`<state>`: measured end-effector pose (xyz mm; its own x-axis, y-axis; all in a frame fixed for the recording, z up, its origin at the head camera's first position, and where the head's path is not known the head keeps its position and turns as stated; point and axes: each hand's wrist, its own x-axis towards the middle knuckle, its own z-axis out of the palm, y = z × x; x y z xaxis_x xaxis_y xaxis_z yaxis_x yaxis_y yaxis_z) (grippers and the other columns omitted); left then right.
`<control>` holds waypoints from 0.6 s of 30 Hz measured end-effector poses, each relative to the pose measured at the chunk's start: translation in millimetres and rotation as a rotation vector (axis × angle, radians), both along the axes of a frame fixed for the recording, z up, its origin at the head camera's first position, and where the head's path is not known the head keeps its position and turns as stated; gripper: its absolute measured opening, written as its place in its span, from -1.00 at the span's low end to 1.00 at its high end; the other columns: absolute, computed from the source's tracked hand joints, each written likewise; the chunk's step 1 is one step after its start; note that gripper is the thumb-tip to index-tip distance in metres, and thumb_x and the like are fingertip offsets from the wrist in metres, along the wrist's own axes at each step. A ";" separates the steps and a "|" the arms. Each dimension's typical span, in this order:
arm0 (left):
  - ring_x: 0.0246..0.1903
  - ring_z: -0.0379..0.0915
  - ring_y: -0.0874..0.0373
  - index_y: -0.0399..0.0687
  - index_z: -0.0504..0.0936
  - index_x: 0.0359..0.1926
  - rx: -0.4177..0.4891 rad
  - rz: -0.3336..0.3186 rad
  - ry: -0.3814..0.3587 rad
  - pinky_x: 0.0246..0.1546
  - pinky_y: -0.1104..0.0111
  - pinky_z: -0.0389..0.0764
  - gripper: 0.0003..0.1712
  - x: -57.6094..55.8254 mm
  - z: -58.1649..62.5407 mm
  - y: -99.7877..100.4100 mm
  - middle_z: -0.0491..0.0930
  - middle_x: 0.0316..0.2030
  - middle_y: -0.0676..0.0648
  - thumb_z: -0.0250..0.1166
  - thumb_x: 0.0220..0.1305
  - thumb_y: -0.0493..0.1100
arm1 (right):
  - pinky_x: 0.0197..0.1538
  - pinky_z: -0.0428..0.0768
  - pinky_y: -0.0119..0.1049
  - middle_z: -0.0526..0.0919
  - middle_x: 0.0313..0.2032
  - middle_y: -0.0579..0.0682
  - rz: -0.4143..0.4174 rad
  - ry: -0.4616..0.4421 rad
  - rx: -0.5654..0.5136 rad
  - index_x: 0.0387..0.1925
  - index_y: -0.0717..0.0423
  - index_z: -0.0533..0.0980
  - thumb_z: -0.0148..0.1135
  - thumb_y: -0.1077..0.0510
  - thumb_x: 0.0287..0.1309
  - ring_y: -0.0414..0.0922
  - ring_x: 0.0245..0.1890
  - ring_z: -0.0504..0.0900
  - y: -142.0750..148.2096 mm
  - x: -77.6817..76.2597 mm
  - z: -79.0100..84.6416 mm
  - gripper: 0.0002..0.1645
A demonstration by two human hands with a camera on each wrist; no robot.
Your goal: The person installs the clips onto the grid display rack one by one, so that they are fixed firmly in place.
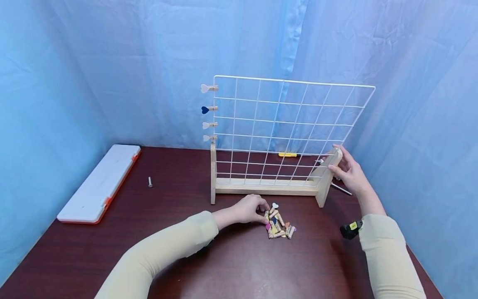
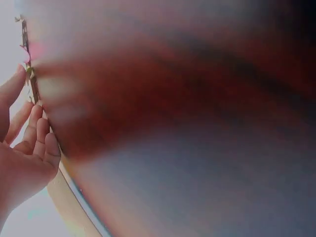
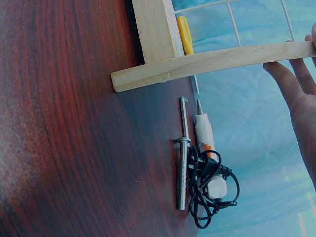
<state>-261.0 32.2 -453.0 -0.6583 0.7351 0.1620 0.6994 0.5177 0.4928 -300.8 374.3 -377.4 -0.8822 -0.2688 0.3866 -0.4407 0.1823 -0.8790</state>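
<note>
Rack: 4 clothespins on its left edge, your right hand gripping its right post; before it, your left hand at 1 clothespin pile, whether its fingers pinch any cannot be told.

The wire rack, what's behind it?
Through its gaps you can see blue curtain, a yellow handle and some table. The wooden bottom bar covers a strip behind it, so I can't tell what's there.

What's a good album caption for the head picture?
Left hand at the heart clothespins, right hand holding the wooden grid stand.
</note>
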 end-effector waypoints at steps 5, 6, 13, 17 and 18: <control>-0.36 0.48 0.28 -0.06 0.56 -0.19 0.059 -0.022 -0.083 -0.32 0.62 0.41 -0.63 -3.1 1.8 -5.3 0.59 -0.39 0.05 0.38 -0.05 -0.05 | -0.20 0.53 -0.49 0.48 0.00 -0.23 -0.025 0.007 0.042 0.34 -0.09 0.00 -0.01 0.41 0.15 -0.34 0.02 0.46 7.0 -6.3 -6.2 -0.21; -0.38 0.49 0.31 -0.06 0.54 -0.17 0.075 -0.017 -0.100 -0.32 0.61 0.43 -0.63 -2.8 3.1 -7.3 0.59 -0.39 0.05 0.37 -0.04 -0.08 | -0.20 0.53 -0.48 0.49 0.00 -0.23 -0.022 0.004 0.038 0.34 -0.09 0.00 -0.01 0.41 0.15 -0.33 0.03 0.46 7.7 -6.8 -6.9 -0.21; -0.42 0.48 0.33 -0.06 0.54 -0.06 0.164 0.006 -0.081 -0.34 0.48 0.51 -0.70 3.1 32.1 -30.4 0.59 -0.36 0.03 0.20 0.14 -0.24 | -0.19 0.53 -0.48 0.49 0.01 -0.21 -0.012 0.006 0.027 0.34 -0.08 0.00 0.00 0.40 0.15 -0.30 0.03 0.47 6.9 -6.2 -7.1 -0.21; -0.46 0.46 0.35 -0.01 0.61 -0.09 0.213 0.036 -0.016 -0.45 0.51 0.48 -0.75 6.5 59.3 -46.4 0.54 -0.33 0.06 0.12 0.22 -0.26 | -0.20 0.53 -0.49 0.48 0.01 -0.23 -0.021 0.002 0.041 0.34 -0.08 0.00 -0.01 0.42 0.15 -0.32 0.02 0.47 3.9 -2.5 -2.7 -0.21; -0.48 0.45 0.35 0.00 0.62 -0.12 0.224 0.043 0.010 -0.47 0.52 0.47 -0.75 7.2 67.0 -50.4 0.53 -0.34 0.07 0.11 0.23 -0.26 | -0.20 0.53 -0.49 0.48 0.00 -0.24 -0.026 0.002 0.049 0.34 -0.08 0.00 -0.01 0.42 0.15 -0.33 0.02 0.47 2.8 -1.1 -1.3 -0.21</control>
